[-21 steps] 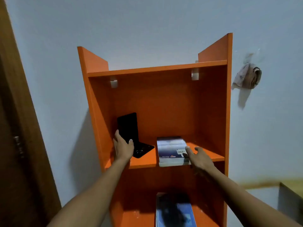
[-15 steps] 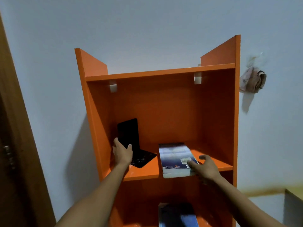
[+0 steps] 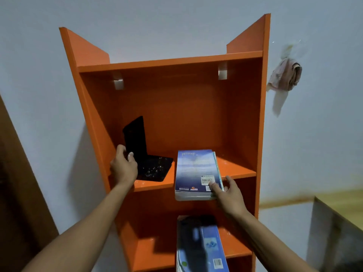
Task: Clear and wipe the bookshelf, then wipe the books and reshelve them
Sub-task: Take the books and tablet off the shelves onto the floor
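1. Gripped by the right hand point(image 3: 228, 191), the blue book point(image 3: 197, 173) had been drawn out past the near shelf point(image 3: 235, 169) edge.
2. Black bookend point(image 3: 137, 142), far left, was held by the left hand point(image 3: 123, 167); clearing was judged underway.

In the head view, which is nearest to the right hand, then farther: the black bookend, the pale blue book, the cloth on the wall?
From the right hand:
1. Pale blue book, held at its corner.
2. Black bookend, left on the same shelf.
3. Cloth, up on the wall, right of the bookshelf.
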